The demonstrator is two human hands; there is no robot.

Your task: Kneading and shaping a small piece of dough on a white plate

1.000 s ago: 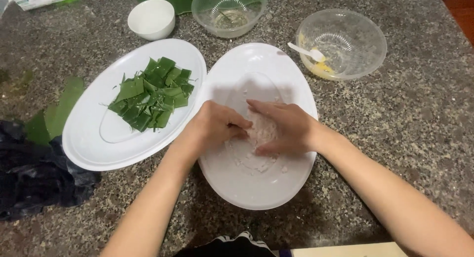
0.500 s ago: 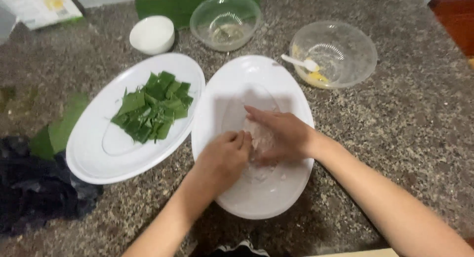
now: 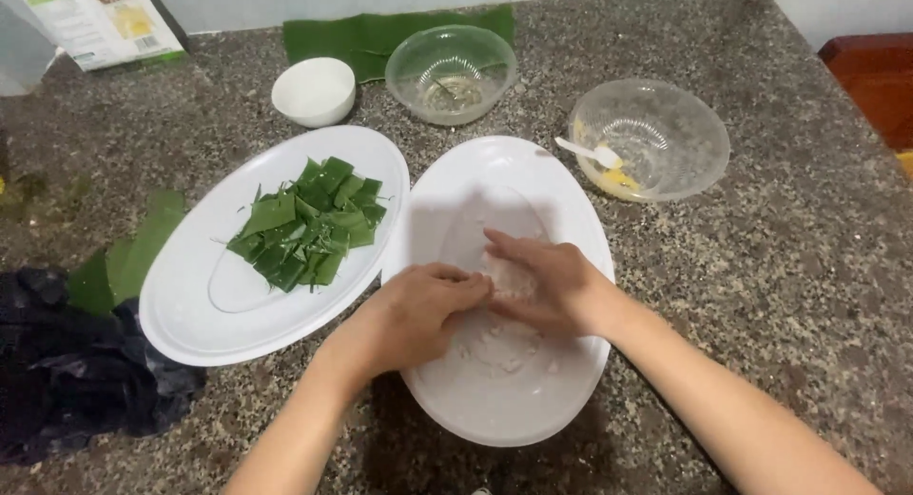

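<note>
A speckled grey stone counter [image 3: 789,267] carries everything. The hands meet over a white oval platter [image 3: 495,400] lying on it; just left of them lies a second white platter [image 3: 190,314], with a dark cloth [image 3: 67,381] and green leaf strips [image 3: 133,257] farther left. Beyond them stand a small white bowl [image 3: 314,91], two clear bowls [image 3: 452,72] [image 3: 656,134] and a flat green leaf [image 3: 380,34].

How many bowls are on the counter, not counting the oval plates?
3. A small white bowl at the back left, a clear bowl beside it in front of a green leaf, and a clear bowl with a white spoon at the right.
</note>
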